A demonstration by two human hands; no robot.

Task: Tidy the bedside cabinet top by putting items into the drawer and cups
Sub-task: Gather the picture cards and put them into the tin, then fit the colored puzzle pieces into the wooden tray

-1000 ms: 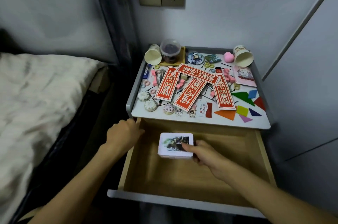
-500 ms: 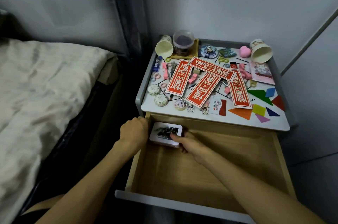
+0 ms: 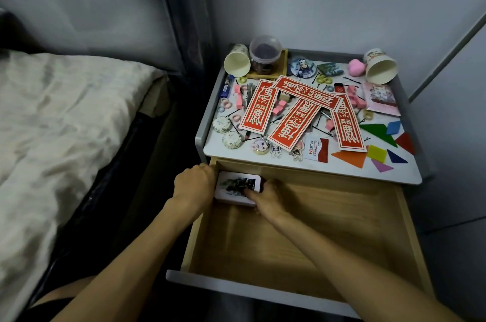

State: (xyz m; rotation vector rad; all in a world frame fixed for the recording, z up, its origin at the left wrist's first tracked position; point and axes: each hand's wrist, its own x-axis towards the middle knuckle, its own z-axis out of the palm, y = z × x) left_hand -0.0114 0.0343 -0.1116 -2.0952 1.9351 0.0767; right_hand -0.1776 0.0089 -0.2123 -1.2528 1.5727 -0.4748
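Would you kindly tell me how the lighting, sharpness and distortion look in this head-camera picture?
Head view: dim, soft light, brightest on the cabinet top; deep shadow in the gap beside the bed; wide-angle lens bends the wall line at right; the tin under the right hand looks soft, its picture smeared.

L grip [image 3: 194, 185] & R grip [image 3: 268, 198] bare, arms [image 3: 126, 269] too; blk garment [image 3: 56, 306].

Dim indoor light, bluish cast. Tabletop [image 3: 410, 169] is the brightest part, no glare. Drawer [image 3: 328, 229] goes dark at its back edge, under the tabletop's front edge. Gap beside bed [image 3: 65, 124] is nearly black. Soft & noisy overall; print on white box [image 3: 238, 185] is smeared. Wide-angle bend twd frame edges, esp. wall lines at right.
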